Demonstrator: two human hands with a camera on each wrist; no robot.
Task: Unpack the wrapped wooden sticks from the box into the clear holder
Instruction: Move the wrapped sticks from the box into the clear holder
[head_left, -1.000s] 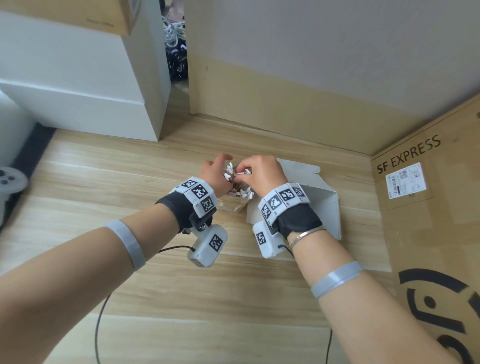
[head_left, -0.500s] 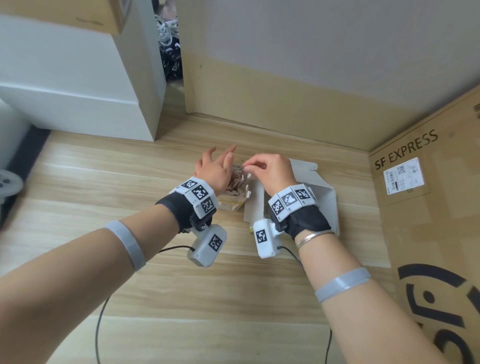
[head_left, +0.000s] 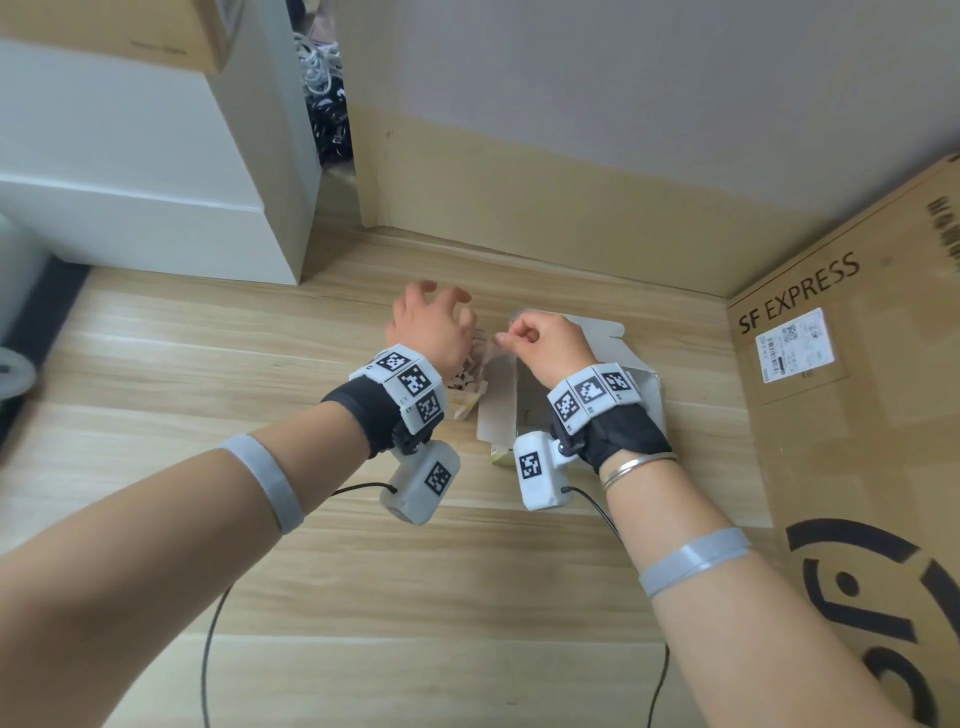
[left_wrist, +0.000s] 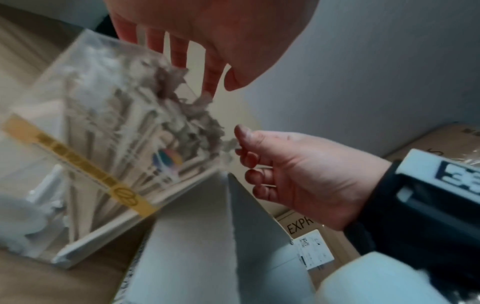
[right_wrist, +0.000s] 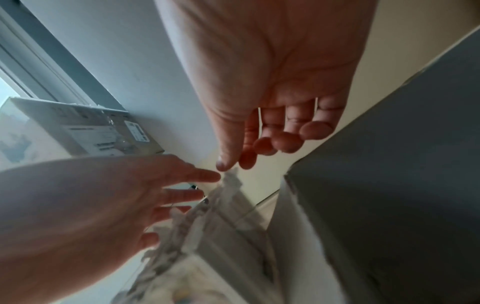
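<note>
A clear holder (left_wrist: 39, 115) with a yellow band stands tilted on the wood surface and is full of paper-wrapped wooden sticks (left_wrist: 145, 115). To its right lies the open white box (head_left: 597, 338). My left hand (head_left: 431, 322) hovers over the sticks' tops with fingers spread and straight, holding nothing. In the right wrist view my right hand (right_wrist: 231, 164) pinches the paper tip of one wrapped stick (right_wrist: 232, 181) between thumb and forefinger, at the holder's right edge. My hands hide most of the holder (head_left: 465, 402) in the head view.
A big SF EXPRESS carton (head_left: 841, 415) stands close on the right. A white cabinet (head_left: 156, 182) is at the back left, and a wall (head_left: 571, 208) runs behind. Tangled cables (head_left: 322, 93) fill the gap between them. Wrist-camera cords (head_left: 208, 649) trail over the wood surface.
My left hand let go of the stick bundle, rose and spread its fingers. My right hand drew back slightly to the right, keeping a pinch on one wrapper tip.
</note>
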